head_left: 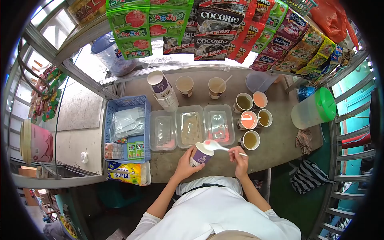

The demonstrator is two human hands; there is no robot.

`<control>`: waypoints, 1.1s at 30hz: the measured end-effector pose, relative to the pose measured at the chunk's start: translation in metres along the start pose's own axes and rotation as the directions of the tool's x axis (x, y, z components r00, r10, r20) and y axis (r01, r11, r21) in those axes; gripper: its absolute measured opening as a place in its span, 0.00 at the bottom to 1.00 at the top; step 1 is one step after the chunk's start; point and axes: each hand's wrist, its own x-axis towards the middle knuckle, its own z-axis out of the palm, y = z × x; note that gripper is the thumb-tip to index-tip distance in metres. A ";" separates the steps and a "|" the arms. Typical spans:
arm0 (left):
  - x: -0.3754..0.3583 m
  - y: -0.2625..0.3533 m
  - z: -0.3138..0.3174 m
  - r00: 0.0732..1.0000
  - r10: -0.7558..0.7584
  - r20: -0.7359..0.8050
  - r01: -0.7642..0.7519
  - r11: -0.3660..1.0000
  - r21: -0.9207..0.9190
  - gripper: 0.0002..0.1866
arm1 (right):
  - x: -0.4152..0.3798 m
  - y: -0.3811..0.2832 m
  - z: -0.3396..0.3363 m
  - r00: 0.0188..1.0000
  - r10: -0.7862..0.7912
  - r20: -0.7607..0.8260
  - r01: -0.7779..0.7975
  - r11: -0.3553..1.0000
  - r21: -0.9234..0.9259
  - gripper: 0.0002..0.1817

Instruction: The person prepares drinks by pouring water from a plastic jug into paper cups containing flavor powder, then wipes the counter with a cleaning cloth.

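My left hand (186, 165) is wrapped round a purple and white paper cup (201, 157), tilted slightly at the counter's front edge. In my right hand (240, 160) is a white spoon (213, 145), its bowl over the cup's rim with something pale on it. What lies inside the cup is hard to make out. Just beyond my hands three clear plastic containers stand side by side: the left one (163, 130), the middle one (190, 126) and the right one (218, 124). Reddish bits show in the left and right ones.
Several filled cups (250, 140) stand at the right, near a green-lidded jug (314, 108). Behind the containers are a cup stack (166, 96) and two more cups (217, 88). A blue basket (148, 104) sits left. Drink sachets (216, 36) hang overhead.
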 end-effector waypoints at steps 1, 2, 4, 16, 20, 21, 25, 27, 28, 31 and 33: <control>-0.001 -0.001 0.004 1.000 0.001 -0.022 -0.001 1.000 0.008 0.45 | -0.001 -0.006 0.000 0.992 -0.072 0.099 0.078 0.995 -0.063 0.16; -0.002 -0.001 0.007 0.999 0.011 -0.041 -0.010 1.000 0.025 0.45 | -0.001 -0.014 0.001 0.984 -0.119 0.131 0.136 0.983 -0.125 0.16; -0.003 0.002 0.013 0.996 0.034 -0.079 -0.029 0.998 0.062 0.44 | 0.000 -0.026 0.003 0.957 -0.208 0.201 0.254 0.937 -0.238 0.15; -0.006 0.005 0.012 0.995 -0.021 -0.096 0.013 0.996 -0.083 0.46 | 0.022 0.027 -0.001 0.992 -0.124 -0.006 0.111 0.907 -0.406 0.12; -0.007 -0.012 0.013 0.991 -0.009 -0.135 -0.004 0.995 -0.095 0.46 | 0.019 0.037 -0.004 0.997 -0.077 -0.019 0.066 0.936 -0.346 0.13; -0.007 -0.013 0.013 0.990 0.010 -0.139 -0.023 0.996 -0.087 0.45 | 0.018 0.041 -0.004 0.997 -0.043 -0.057 0.026 0.961 -0.275 0.13; -0.007 -0.012 0.012 0.990 0.035 -0.138 -0.040 0.999 -0.034 0.45 | 0.014 0.050 -0.003 0.979 0.138 -0.152 -0.143 0.990 -0.020 0.16; -0.006 -0.014 0.013 0.990 0.046 -0.130 -0.050 0.998 -0.028 0.46 | 0.013 0.049 -0.004 0.965 0.198 -0.169 -0.193 0.980 0.045 0.17; -0.005 -0.015 0.014 0.991 0.051 -0.125 -0.055 0.998 -0.026 0.46 | 0.012 0.047 -0.004 0.963 0.206 -0.176 -0.199 0.978 0.059 0.17; -0.003 -0.015 0.017 0.992 0.025 -0.126 -0.024 1.000 0.013 0.46 | 0.010 0.035 -0.004 0.961 0.218 -0.168 -0.198 0.972 0.126 0.17; -0.003 -0.015 0.018 0.991 0.022 -0.134 -0.017 0.999 0.040 0.46 | 0.006 0.026 -0.006 0.972 0.198 -0.125 -0.178 0.972 0.154 0.17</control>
